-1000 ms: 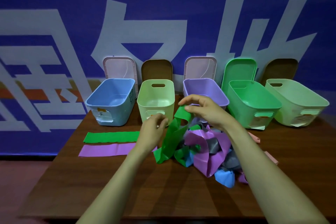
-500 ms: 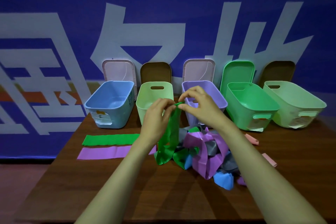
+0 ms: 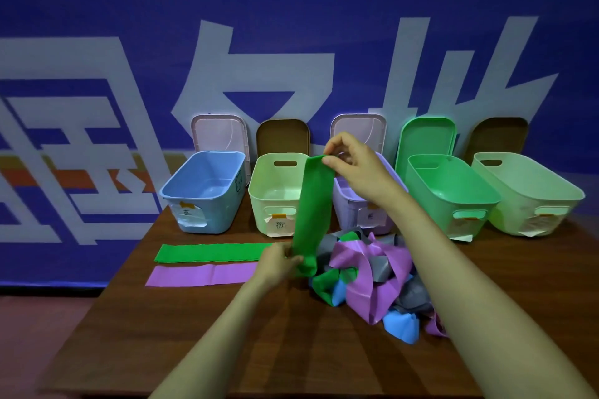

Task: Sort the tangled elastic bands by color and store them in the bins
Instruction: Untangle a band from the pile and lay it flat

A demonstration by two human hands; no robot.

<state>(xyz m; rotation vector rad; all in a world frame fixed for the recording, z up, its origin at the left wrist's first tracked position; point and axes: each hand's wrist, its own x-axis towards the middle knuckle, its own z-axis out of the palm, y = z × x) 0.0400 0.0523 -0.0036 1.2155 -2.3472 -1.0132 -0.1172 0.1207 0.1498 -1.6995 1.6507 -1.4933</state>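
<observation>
The right hand [image 3: 355, 165] pinches the top end of a green band [image 3: 314, 210], stretched upright in front of the purple bin [image 3: 369, 217]; the left hand [image 3: 278, 261] grips its lower end beside the tangled pile [image 3: 372, 275] (purple, grey, blue, green) on the table [image 3: 227, 334].

Dark wooden table [image 3: 227, 350] before a blue wall banner [image 3: 291, 10] with large white characters.
</observation>
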